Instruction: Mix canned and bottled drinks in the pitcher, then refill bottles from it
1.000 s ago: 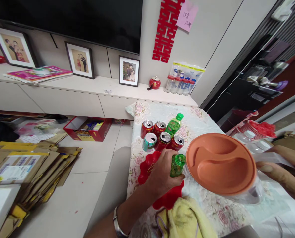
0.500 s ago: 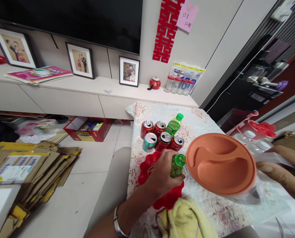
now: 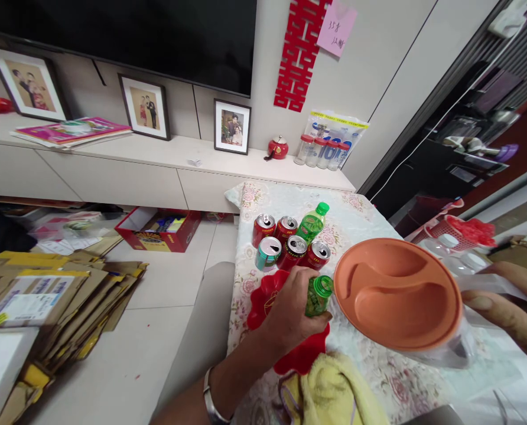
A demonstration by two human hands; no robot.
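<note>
My left hand [image 3: 292, 307] is wrapped round a green plastic bottle [image 3: 318, 298] with an uncapped neck, above a red scalloped tray [image 3: 305, 354]. Most of the bottle's side is hidden by the fingers. At the right edge, my right hand [image 3: 509, 304] is bent around translucent plastic; its thumb tip meets the rim of an orange divided dish [image 3: 400, 304]. What it grips is unclear. Behind the tray stand several opened drink cans [image 3: 295, 251], one of them teal [image 3: 268, 254], and a capped green bottle [image 3: 313, 223].
A yellow towel [image 3: 338, 389] lies at the near edge of the flowered tablecloth [image 3: 356, 206]. Right of the dish are a red basket [image 3: 458, 233] and clear bottles. Flattened cardboard [image 3: 68, 307] and a red box [image 3: 161, 236] sit on the floor, left. Jars [image 3: 321, 153] line the cabinet.
The view has shifted slightly. Both hands, the green bottle and the orange dish keep nearly the same places; the dish's right rim sits a touch further right.
</note>
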